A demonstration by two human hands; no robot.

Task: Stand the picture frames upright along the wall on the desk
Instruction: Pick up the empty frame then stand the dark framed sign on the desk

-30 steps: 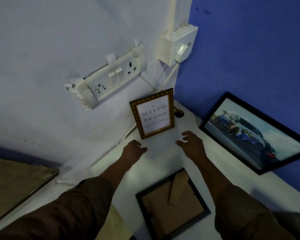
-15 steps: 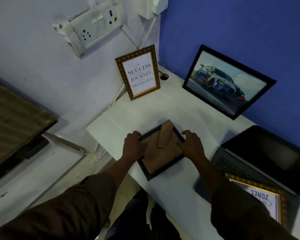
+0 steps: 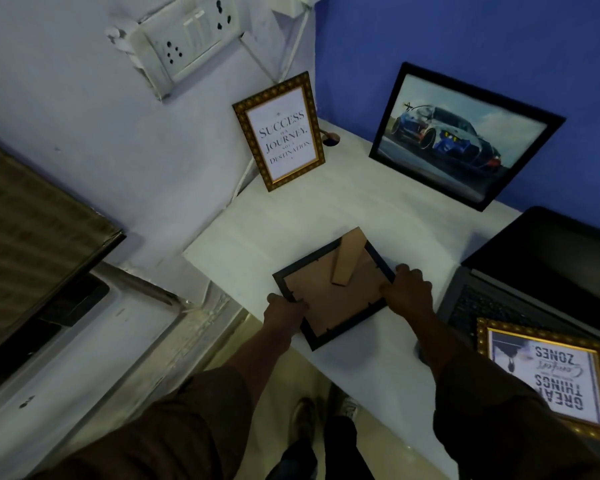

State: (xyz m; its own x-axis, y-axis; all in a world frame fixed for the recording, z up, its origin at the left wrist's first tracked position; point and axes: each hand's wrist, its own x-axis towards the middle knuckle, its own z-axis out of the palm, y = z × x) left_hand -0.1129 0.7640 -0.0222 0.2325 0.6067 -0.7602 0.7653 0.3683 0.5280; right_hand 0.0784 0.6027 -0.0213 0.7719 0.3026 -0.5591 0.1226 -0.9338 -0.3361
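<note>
Two frames already stand at the wall; both hands, left hand [image 3: 284, 311] and right hand [image 3: 409, 294], grip the face-down black frame [image 3: 333, 292] on the bench [image 3: 326, 213]. Next: lift it, stand it on its prop.

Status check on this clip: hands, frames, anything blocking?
Left hand and right hand grip the black face-down frame. Gold quote frame and car picture stand upright. Wall line open.

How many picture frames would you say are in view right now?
4. The quote frame stands by the pale wall, the car frame leans on the blue wall, the black frame is face-down in both hands, and the gold frame lies on the laptop, partly hidden.
</note>
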